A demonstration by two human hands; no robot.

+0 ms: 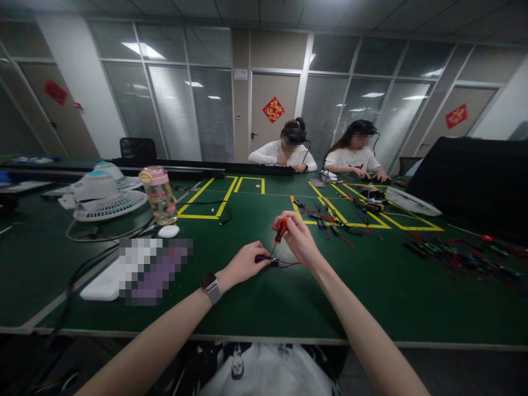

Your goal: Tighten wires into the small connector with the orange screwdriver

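Note:
My right hand is closed around an orange and black screwdriver, held upright at a slant with its shaft pointing down. The tip meets a small dark electronic part with red and dark wires running off to the right. My left hand, with a watch on its wrist, rests on the green table and pinches the small part from the left. Its fingertips cover much of that part, so its exact kind cannot be made out.
Wired modules lie beyond my right hand, with a larger wire pile at the right. At left are a pink-lidded bottle, a white fan, a white case and a white power bank. Two people sit across the table.

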